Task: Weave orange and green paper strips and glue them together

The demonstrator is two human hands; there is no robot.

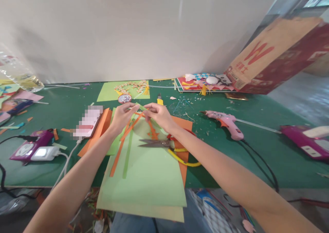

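My left hand point(122, 116) and my right hand point(159, 117) meet above the papers, fingertips pinched on a folded green paper strip point(141, 107). Orange paper strips point(117, 157) and a green strip end point(126, 159) trail below the fingers; how they join is partly hidden by my hands. Beneath lie light green paper sheets point(149, 181), overhanging the table's front edge. Scissors point(156, 143) with yellow-and-red handles rest on them, blades apart, partly under my right forearm. An orange sheet point(183, 123) shows underneath at the right.
A pink glue gun point(226, 121) lies right, its cord hanging over the edge. Left are a phone point(88, 121) on a cable and a purple power strip point(41, 145). Behind stand a yellow cutter point(160, 100), a round container point(124, 98) and a paper bag point(269, 58).
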